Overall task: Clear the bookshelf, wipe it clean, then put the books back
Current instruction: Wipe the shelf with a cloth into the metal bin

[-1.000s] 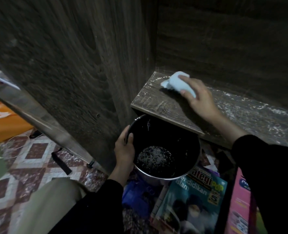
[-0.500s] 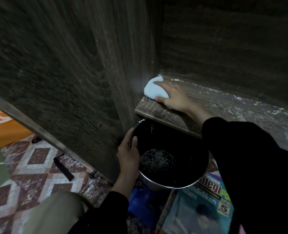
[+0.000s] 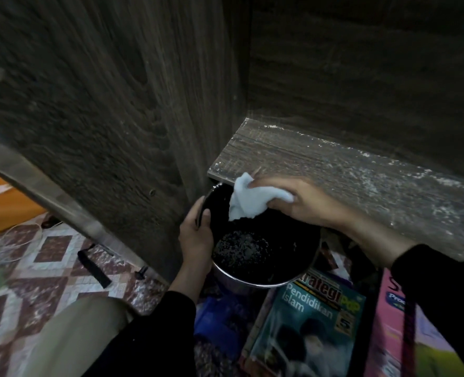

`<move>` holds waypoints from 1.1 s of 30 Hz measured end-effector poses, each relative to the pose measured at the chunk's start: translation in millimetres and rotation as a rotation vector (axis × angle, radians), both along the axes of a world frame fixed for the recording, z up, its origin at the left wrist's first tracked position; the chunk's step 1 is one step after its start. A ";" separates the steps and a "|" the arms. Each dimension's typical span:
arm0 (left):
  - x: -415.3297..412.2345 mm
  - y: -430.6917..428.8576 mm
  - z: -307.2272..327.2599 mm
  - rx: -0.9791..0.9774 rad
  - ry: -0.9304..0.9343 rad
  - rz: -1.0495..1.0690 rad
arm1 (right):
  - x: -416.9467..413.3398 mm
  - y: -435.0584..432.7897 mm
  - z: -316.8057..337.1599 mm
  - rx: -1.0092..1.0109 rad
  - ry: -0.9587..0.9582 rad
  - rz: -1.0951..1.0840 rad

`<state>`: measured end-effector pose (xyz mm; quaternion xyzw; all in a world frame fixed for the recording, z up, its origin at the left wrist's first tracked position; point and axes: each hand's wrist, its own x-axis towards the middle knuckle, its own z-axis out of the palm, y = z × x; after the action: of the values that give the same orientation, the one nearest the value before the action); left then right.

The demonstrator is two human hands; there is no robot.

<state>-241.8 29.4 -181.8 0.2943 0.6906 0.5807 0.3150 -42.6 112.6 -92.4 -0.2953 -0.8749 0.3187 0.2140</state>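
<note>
A white cloth (image 3: 252,200) is gripped in the right hand (image 3: 307,205), with the fingers closed round a bunched part of it. The cloth is held at the centre of the frame, just in front of the front edge of the shelf board (image 3: 334,164) and above the open mouth of a dark metal pot (image 3: 233,277). A loose corner of the cloth is seen hanging into the pot's opening.

The pot is held tilted just under the left end of the shelf board. Its rim is clamped by the left hand (image 3: 195,235), the thumb laid over the edge on the inside and the fingers hidden behind the outer wall. A patch of pale, grainy debris (image 3: 241,247) is seen on the pot's bottom.

The shelf board is bare of books, and white dust and flecks are spread along its back edge and right part. The upper left of the frame is filled by the bookshelf's dark wooden side panel (image 3: 116,104).

Below the pot, at lower right, a teal book (image 3: 307,327) printed "Pendidikan Islam" is laid flat, with a pink book (image 3: 405,336) just beside it to the right. A patterned tiled floor (image 3: 48,257) is shown at lower left, with a black strap-like object (image 3: 93,268) lying on it.
</note>
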 end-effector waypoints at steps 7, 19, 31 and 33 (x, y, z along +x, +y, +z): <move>5.4 -2.7 -3.8 0.003 -0.062 -0.024 | 67.1 11.8 6.6 0.057 0.202 -0.796; 17.4 0.3 -1.1 0.005 -0.141 -0.058 | -15.0 -52.7 -42.1 0.371 -0.113 -0.570; 17.5 -10.1 6.0 -0.063 -0.197 -0.131 | 30.9 -59.5 18.9 -0.631 0.803 -0.651; 20.3 -13.3 7.2 -0.056 -0.189 -0.162 | 54.6 -56.1 27.4 -0.802 1.051 -0.636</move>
<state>-221.5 16.1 -174.7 0.2841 0.6476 0.5590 0.4329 12.0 56.5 -65.0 -0.3986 -0.3450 0.6365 0.5630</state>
